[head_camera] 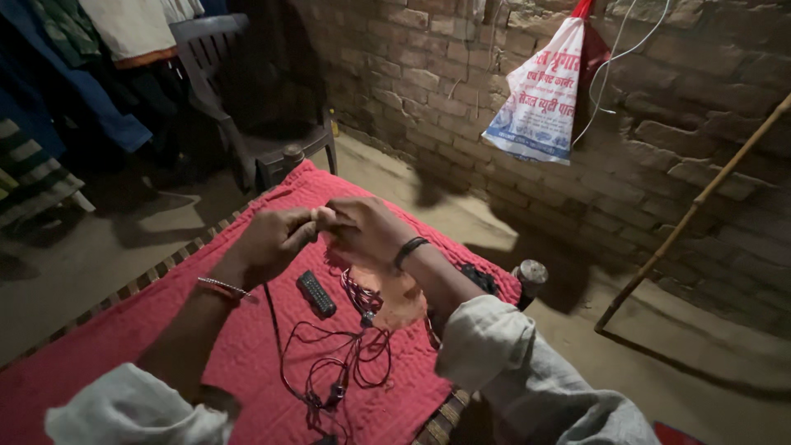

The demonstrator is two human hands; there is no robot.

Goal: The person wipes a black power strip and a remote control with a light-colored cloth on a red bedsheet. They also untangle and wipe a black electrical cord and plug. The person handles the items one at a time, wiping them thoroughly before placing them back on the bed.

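My left hand (276,239) and my right hand (362,231) meet above a cot covered by a red cloth (165,330). Both pinch the upper end of a thin dark cord (350,284), which hangs down from my fingers. Below them the cord lies in tangled loops (338,367) on the cloth. A small black remote control (315,293) lies flat just under my hands. My left wrist wears a beaded bracelet, my right wrist a black band.
A dark plastic chair (222,91) stands beyond the cot's far end. Clothes (74,74) hang at the upper left. A white printed bag (540,91) hangs on the brick wall (676,124), and a wooden stick (692,206) leans against it. Round bedposts (531,274) mark the cot's corners.
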